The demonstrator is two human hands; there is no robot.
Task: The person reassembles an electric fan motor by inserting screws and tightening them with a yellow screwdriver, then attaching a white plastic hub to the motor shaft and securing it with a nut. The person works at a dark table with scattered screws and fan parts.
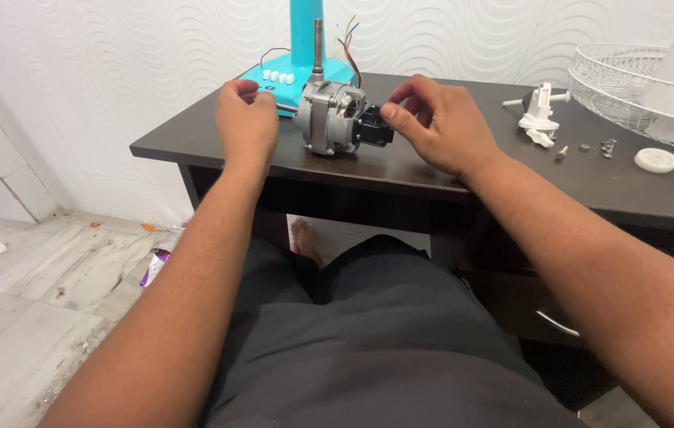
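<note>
A grey metal fan motor (329,117) with an upright shaft (318,46) stands on the dark wooden table (400,170). A black part (373,127) sticks out of its right side. My right hand (436,123) pinches that black part with thumb and fingertips. My left hand (246,119) hovers just left of the motor with fingers curled; a thin dark tool seems to run from it toward the motor, but the grip is hidden. Coloured wires (349,36) rise behind the motor.
A turquoise fan base (289,79) with white buttons and a column stands behind the motor. To the right lie a white plastic part (539,111), small screws (587,147), a white cap (656,160) and a white wire fan guard (638,91). Littered floor at left.
</note>
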